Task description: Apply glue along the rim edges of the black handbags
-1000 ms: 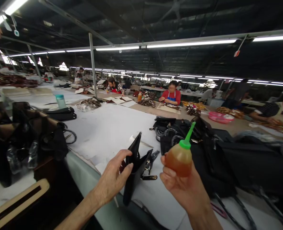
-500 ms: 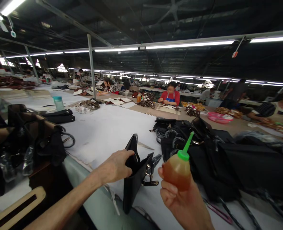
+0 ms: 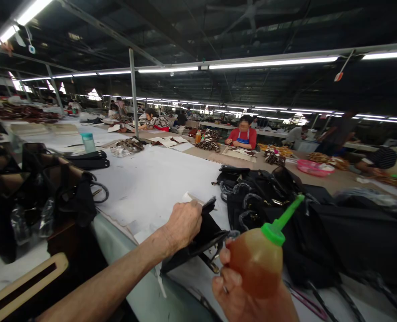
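Observation:
My left hand (image 3: 185, 223) is closed on the upper edge of a black handbag (image 3: 181, 259), which tilts to the right over the white table surface. The bag's mouth gapes a little, and metal fittings show on its right side. In my right hand (image 3: 233, 288) is a squeeze bottle (image 3: 260, 264) with a green nozzle, part filled with amber liquid. Its nozzle points up and to the right, away from the bag. The fingers wrap round the bottle's left side and base, just right of the bag.
Black bags (image 3: 268, 197) with plastic-wrapped handles are heaped on the right. More black bags (image 3: 57, 188) stand at left, near a bottle with a teal lid (image 3: 88, 142). A co-worker in red (image 3: 241, 136) sits across the table, close to a pink basket (image 3: 314, 167).
My left hand has moved right and up, tipping the bag from upright to a rightward slant. The squeeze bottle has come lower and right, its nozzle leaning further right.

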`<state>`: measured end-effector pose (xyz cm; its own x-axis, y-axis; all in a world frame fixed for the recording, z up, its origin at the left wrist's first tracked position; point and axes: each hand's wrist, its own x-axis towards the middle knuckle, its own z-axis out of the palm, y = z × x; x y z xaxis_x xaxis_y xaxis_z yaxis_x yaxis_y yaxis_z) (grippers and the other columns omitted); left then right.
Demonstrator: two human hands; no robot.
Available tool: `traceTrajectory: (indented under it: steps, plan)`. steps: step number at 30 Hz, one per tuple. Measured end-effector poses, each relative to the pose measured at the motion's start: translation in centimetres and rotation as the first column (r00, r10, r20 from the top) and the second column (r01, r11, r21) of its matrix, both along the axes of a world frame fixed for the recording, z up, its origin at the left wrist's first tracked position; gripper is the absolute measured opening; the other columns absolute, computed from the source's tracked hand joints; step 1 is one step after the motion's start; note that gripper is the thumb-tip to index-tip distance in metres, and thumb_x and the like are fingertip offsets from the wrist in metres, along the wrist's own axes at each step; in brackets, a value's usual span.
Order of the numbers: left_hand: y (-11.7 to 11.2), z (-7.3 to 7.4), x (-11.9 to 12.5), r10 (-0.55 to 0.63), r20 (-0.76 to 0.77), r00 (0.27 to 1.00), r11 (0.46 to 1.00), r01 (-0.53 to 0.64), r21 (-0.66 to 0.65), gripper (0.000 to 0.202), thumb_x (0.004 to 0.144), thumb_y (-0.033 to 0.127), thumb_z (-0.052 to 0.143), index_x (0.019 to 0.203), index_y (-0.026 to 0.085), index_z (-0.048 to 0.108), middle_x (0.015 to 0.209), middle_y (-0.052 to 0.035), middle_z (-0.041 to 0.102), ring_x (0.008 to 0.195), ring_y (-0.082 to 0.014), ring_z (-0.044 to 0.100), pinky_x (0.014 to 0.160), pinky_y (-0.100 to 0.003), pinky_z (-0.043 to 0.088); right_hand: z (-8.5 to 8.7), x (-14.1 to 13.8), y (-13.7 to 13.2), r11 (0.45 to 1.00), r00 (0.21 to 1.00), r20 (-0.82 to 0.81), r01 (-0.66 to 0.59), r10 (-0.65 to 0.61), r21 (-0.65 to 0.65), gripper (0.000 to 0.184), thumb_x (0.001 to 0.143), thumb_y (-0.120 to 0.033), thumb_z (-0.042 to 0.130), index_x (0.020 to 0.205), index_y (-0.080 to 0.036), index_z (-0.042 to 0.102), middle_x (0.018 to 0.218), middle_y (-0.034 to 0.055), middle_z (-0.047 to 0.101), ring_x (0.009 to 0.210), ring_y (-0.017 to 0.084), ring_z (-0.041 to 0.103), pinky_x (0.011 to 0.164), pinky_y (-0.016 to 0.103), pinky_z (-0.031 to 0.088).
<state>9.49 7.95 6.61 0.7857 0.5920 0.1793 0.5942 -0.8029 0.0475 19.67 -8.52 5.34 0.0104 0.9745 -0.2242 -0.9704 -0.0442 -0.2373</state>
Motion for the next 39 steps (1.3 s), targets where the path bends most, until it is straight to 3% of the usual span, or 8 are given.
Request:
traceTrajectory:
  steps: [5,10,13,17,21,24,32,39]
  plan:
    - [0.5,0.3,0.3,0.189,0.000,0.982,0.982,-0.189,-0.011,0.026,0.083,0.017,0.036,0.076,0.016,0.061,0.076,-0.0120,0.066,0.071,-0.0267,0.063,0.064,-0.036,0.043,-0.1,1.0,-1.1,0.997,0.998,0.024,0.057,-0.056,-0.050,0.023,0.066,-0.018,0.078,0.088,-0.014,0.072,0.084,0.0077,0.069,0.060,0.012,0.059,0.073,0.032,0.049]
    - [2.7,1.2,0.4,0.322,0.360,0.876,0.939,-0.246,-0.242,0.020,0.073,0.016,0.042,0.056,0.018,0.052,0.055,-0.0047,0.058,0.061,-0.0207,0.059,0.059,-0.029,0.038,-0.5,2.3,-1.6,0.992,0.994,0.056,0.101,-0.097,-0.072,0.026,0.065,-0.020,0.080,0.089,-0.015,0.071,0.086,0.0067,0.068,0.061,0.010,0.059,0.073,0.030,0.050]
    - [4.8,1.1,-0.1,0.454,0.629,0.631,0.821,-0.022,-0.571,0.021,0.066,0.017,0.047,0.046,0.019,0.042,0.041,0.0018,0.045,0.047,-0.0153,0.050,0.053,-0.026,0.038,-1.0,2.8,-1.8,0.989,0.990,0.063,0.129,-0.125,-0.072,0.026,0.066,-0.021,0.078,0.091,-0.016,0.071,0.088,0.0063,0.067,0.061,0.010,0.058,0.073,0.030,0.050]
    - [6.9,0.8,-1.7,0.608,0.690,0.392,0.647,0.260,-0.717,0.013,0.068,0.021,0.051,0.056,0.016,0.049,0.051,0.0026,0.054,0.050,-0.0125,0.054,0.057,-0.027,0.048,-1.9,3.5,-2.0,0.983,0.985,0.067,0.167,-0.162,-0.072,0.025,0.068,-0.020,0.076,0.092,-0.016,0.070,0.089,0.0071,0.066,0.061,0.010,0.057,0.074,0.031,0.050]
    - [7.7,-0.1,-4.0,0.868,0.497,0.010,0.348,0.702,-0.621,0.009,0.067,0.010,0.058,0.062,0.015,0.053,0.050,0.0043,0.054,0.048,-0.0100,0.054,0.055,-0.026,0.053,-2.5,4.3,-2.2,0.971,0.972,0.043,0.233,-0.231,-0.058,0.028,0.066,-0.022,0.077,0.092,-0.013,0.070,0.089,0.0088,0.066,0.062,0.010,0.058,0.075,0.032,0.050]
    - [7.2,-2.9,-5.3,0.962,0.210,-0.177,0.256,0.858,-0.445,0.019,0.074,0.006,0.054,0.059,0.016,0.049,0.043,0.0063,0.047,0.041,-0.0072,0.050,0.047,-0.017,0.051,-2.6,4.6,-1.8,0.950,0.953,0.018,0.304,-0.304,-0.072,0.027,0.074,-0.032,0.072,0.092,-0.012,0.071,0.088,0.0114,0.065,0.063,0.012,0.057,0.077,0.035,0.049]
    - [1.6,-14.1,-4.1,0.959,-0.250,-0.133,0.013,0.902,-0.432,0.029,0.082,-0.003,0.031,0.074,0.010,0.056,0.060,-0.0013,0.060,0.044,-0.0039,0.056,0.049,-0.011,0.054,-3.2,4.8,1.1,0.941,0.958,-0.047,0.267,-0.282,-0.207,0.038,0.089,-0.044,0.051,0.084,-0.013,0.073,0.089,0.0148,0.066,0.067,0.016,0.059,0.080,0.042,0.048]
    - [1.3,-14.9,-4.2,0.993,-0.043,-0.113,0.064,0.792,-0.607,0.015,0.074,0.004,0.050,0.067,0.014,0.059,0.063,-0.0041,0.064,0.058,-0.0150,0.066,0.060,-0.026,0.058,-4.8,4.4,1.7,0.964,0.971,0.034,0.238,-0.236,-0.116,0.027,0.080,-0.041,0.065,0.089,-0.016,0.073,0.089,0.0128,0.069,0.069,0.014,0.061,0.082,0.037,0.048]
